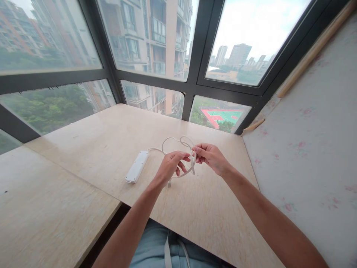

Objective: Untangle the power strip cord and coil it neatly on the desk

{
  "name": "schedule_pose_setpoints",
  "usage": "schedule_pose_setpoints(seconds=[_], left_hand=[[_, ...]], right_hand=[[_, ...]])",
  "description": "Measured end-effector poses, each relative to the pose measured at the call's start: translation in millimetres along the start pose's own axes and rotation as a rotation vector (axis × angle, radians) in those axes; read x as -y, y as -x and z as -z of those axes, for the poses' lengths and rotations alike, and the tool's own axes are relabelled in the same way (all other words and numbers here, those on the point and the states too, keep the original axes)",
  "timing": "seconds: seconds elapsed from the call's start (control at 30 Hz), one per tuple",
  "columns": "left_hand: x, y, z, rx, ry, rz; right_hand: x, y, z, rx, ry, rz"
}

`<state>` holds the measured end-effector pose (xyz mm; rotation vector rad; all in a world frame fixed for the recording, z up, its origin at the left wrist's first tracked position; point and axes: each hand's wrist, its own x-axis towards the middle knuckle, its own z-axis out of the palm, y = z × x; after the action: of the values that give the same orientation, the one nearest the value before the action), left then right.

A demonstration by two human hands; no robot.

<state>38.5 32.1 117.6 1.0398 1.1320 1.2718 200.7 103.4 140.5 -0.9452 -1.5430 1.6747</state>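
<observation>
A white power strip (137, 167) lies face down or on its side, I cannot tell which, on the pale marbled ledge. Its white power cord (170, 139) curves away from the far end and gathers into loose loops around my hands. My right hand (211, 158) pinches the looped cord between thumb and fingers, just above the surface. Just left of those loops is my left hand (173, 165), fingers bent and apart, the tips close to the cord. Below the left hand shows the cord's plug (169, 183), partly hidden behind the wrist.
Dark window frames (192, 74) border the ledge (92, 137) at the back. A flower-patterned wall (304, 156) rises on the right, with peeling edging. A dark gap (111, 227) splits the ledge at the front left, near my legs (156, 245).
</observation>
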Motion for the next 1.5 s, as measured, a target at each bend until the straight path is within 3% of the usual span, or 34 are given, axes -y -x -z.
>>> schedule_pose_setpoints(seconds=[0.2,0.37,0.53,0.67,0.77,0.9,1.13,1.23,1.33,1.5], left_hand=[[2,3,6.8,-0.025,-0.127,0.049],[-1,9,17.7,-0.091,-0.100,0.075],[28,12,-14.6,0.062,-0.310,0.104],[56,10,-41.9,0.059,-0.316,-0.018],[59,12,-45.5,0.015,-0.277,-0.082],[55,18,-23.5,-0.150,-0.158,-0.098],[68,29,62.1,-0.556,-0.159,-0.077],[73,32,79.2,-0.618,-0.187,-0.038],[72,35,68.1,-0.533,-0.229,-0.019],[64,34,7.0,-0.224,-0.309,-0.199]], right_hand=[[5,5,1,0.006,-0.033,0.003],[20,6,21,-0.129,-0.278,-0.041],[34,6,9,-0.097,-0.479,-0.158],[50,8,-4,-0.041,-0.721,-0.174],[61,7,0,-0.062,-0.813,-0.176],[76,6,24,-0.070,-0.720,-0.162],[108,10,91,-0.087,-0.244,-0.096],[114,12,100,-0.102,-0.208,-0.131],[114,14,87,-0.065,-0.165,-0.157],[110,21,45,0.057,0.044,-0.147]])
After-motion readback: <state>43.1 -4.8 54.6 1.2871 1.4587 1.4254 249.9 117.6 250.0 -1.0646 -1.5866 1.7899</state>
